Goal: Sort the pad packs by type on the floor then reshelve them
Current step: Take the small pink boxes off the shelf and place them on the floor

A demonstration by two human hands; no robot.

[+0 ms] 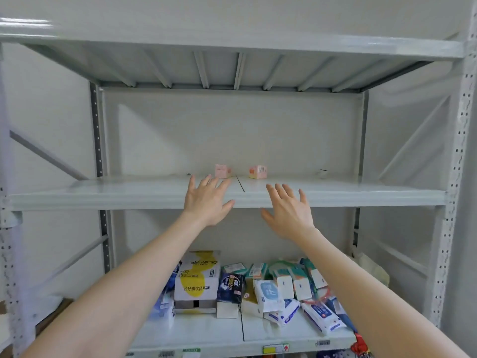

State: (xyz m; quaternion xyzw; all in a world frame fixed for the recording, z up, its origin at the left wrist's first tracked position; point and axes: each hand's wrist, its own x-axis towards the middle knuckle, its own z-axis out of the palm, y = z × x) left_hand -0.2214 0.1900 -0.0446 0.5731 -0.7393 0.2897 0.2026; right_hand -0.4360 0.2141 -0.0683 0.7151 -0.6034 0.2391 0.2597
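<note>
So the jumbled pad packs sit low centre on the lower shelf. Mid-frame, left hand and right hand reach out empty, fingers spread, probably for two small pink boxes further back.

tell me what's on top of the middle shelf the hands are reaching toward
Two small pink boxes stand near the back of the middle shelf. Both open hands cover a little of its front.
</note>
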